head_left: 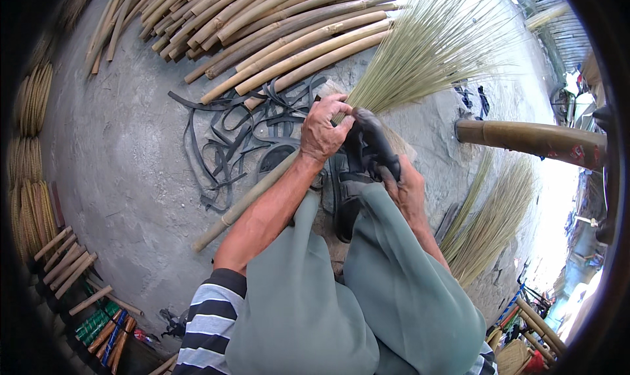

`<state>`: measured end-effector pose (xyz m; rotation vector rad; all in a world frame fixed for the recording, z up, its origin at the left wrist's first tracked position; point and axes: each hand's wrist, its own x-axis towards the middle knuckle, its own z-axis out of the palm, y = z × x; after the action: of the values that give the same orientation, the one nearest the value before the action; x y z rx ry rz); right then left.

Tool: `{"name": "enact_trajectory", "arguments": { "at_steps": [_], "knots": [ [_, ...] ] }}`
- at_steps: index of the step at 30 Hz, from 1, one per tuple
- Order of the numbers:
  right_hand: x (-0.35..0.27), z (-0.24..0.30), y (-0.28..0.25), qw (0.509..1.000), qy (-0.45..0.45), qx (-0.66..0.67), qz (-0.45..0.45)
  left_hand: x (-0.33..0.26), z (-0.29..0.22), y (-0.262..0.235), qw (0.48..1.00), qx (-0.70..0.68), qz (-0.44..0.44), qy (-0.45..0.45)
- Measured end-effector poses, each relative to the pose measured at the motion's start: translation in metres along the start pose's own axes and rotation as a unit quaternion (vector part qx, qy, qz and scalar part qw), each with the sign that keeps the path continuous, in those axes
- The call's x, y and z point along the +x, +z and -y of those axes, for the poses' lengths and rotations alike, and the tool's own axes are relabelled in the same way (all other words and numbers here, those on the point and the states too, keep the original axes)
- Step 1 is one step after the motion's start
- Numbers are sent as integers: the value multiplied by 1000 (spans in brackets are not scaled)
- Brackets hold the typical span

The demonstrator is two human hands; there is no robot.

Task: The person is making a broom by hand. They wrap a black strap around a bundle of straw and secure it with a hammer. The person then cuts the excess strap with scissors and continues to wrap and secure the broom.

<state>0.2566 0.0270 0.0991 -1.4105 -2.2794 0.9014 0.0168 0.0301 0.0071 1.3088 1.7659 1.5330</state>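
Note:
My left hand (323,129) is closed around the lower stalks of a fan-shaped bundle of broom straw (426,53), just above my feet. The straw spreads away to the far right. My right hand (405,191), by my right knee, grips the near end of a dark, thick, curved tool (375,138). The tool's far end reaches up to the base of the straw beside my left fingers; its exact kind cannot be made out. Under my left forearm a bamboo stick (243,207) lies slanted. Dark sandals (344,204) show partly between my knees.
Black rubber strips (223,138) lie tangled left of my feet. Bamboo poles (289,27) are stacked at the far side. More straw (495,220) lies on the right, below a thick bamboo post (531,137). Short sticks (69,270) and woven bundles (29,207) line the left edge.

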Motion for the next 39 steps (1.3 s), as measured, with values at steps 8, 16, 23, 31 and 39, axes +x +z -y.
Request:
{"name": "enact_trajectory", "arguments": {
  "at_steps": [8,16,23,31,39],
  "knots": [
    [0,6,-6,1000,9,20,-4,0,3,2,1000,1,-12,5],
    [4,5,-7,1000,11,-13,12,0,6,1,1000,5,-15,25],
    [4,4,-11,999,36,-15,20,-7,-6,-4,997,73,17,-18],
    [12,1,-12,994,54,-69,69,-4,-6,-5,994,105,23,5],
    [6,13,-2,999,-6,28,-41,-5,-8,-6,995,99,27,-14]
  ]
}}
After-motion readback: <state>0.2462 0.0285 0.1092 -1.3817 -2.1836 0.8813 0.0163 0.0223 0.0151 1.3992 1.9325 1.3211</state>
